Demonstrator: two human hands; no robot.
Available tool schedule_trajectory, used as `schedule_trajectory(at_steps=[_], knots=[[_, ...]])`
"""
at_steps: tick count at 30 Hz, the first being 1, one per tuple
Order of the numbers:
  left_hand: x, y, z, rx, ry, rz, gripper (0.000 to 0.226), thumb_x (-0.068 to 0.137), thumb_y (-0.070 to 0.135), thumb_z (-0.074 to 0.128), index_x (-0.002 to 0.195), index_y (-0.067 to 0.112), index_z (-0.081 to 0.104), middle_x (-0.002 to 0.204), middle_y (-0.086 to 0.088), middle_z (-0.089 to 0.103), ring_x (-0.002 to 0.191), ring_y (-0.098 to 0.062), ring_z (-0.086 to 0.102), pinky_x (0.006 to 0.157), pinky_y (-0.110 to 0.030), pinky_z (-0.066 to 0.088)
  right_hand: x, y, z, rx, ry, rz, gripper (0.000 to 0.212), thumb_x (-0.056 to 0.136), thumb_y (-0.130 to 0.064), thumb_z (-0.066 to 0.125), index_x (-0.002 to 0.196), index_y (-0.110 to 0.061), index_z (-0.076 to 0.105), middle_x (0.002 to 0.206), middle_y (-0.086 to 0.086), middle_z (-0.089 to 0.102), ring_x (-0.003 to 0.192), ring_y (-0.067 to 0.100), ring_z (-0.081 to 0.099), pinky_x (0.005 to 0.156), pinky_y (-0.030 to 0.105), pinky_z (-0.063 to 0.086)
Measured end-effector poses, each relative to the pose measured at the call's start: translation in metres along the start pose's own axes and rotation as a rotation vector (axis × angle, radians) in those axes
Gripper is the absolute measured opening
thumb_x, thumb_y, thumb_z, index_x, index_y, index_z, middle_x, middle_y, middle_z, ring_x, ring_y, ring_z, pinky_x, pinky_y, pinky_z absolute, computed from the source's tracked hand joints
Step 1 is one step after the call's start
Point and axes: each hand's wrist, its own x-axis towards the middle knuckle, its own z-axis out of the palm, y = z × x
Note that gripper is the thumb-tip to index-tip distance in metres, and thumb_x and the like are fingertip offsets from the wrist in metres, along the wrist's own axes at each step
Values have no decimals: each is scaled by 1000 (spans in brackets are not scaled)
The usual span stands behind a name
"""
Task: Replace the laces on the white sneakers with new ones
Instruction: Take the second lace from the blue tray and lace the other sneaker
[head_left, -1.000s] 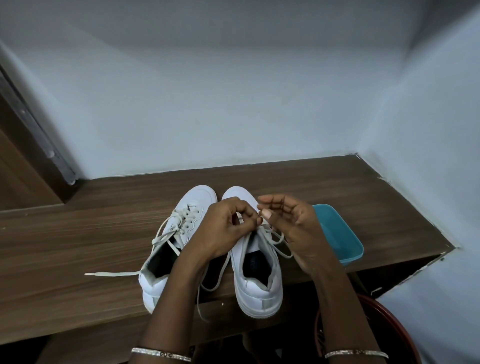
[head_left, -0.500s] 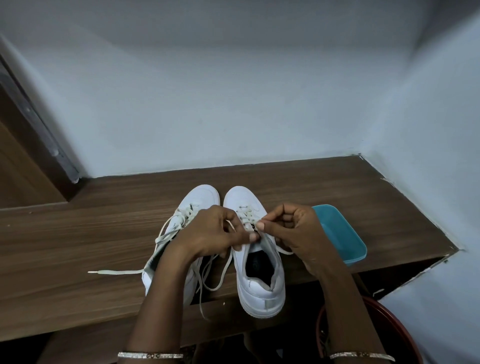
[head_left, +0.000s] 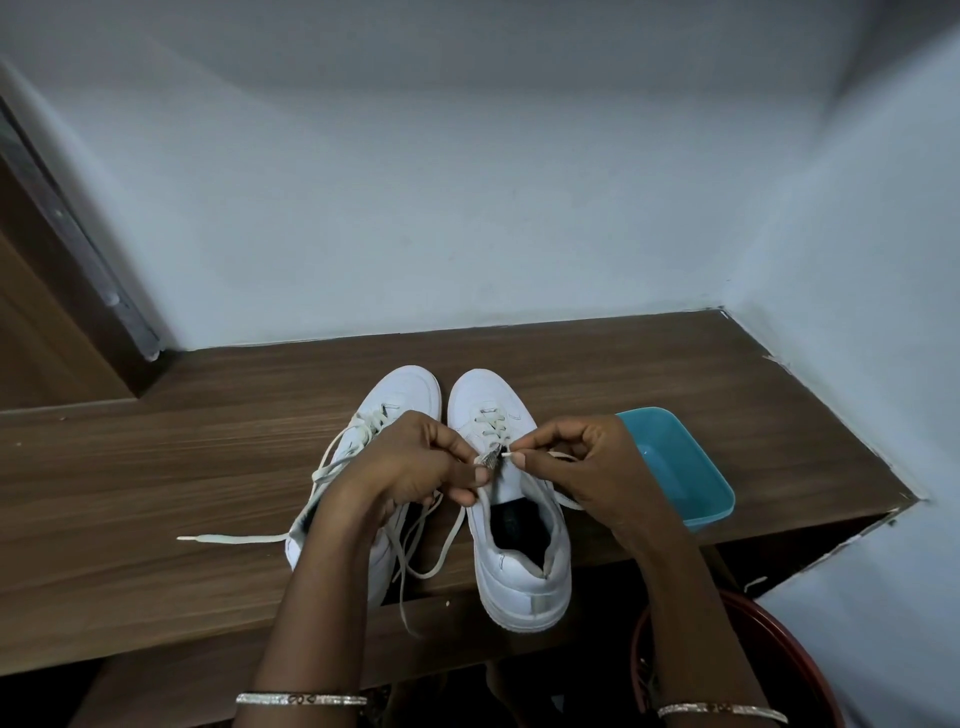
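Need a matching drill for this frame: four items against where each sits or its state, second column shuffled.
1 left sneaker
2 right sneaker
3 teal tub
4 red bucket

A below the table edge, far right
B lace pinched by left hand and right hand
C lace end trailing left across the table
D on the table, right of both shoes

Pairs: 1-C, 2-B, 3-D, 4-A

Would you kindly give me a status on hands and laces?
Left hand, right hand both pinch lace over right sneaker. Left sneaker laced, ends loose. Tray beside, not blocking.
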Motion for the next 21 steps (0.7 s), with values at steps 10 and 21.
schedule_trajectory(at_steps=[10, 21], knots=[[1, -1, -2, -11, -11, -19, 17, 81, 4, 77, 97, -2, 72, 74, -11, 75, 63, -10, 72, 43, -15, 35, 1, -5, 15, -236, 1, -77, 9, 75, -14, 82, 80, -21, 80, 75, -11, 75, 71, 6, 70, 69, 24, 58], [-1, -2, -7, -73, -77, 25, 11, 94, 2, 62, 100, -1, 71, 86, -15, 76, 66, -11, 73, 42, -13, 40, 3, -7, 16, -233, -9, -117, 11, 73, -16, 87, 82, -19, 82, 77, -11, 76, 75, 2, 70, 71, 17, 54]])
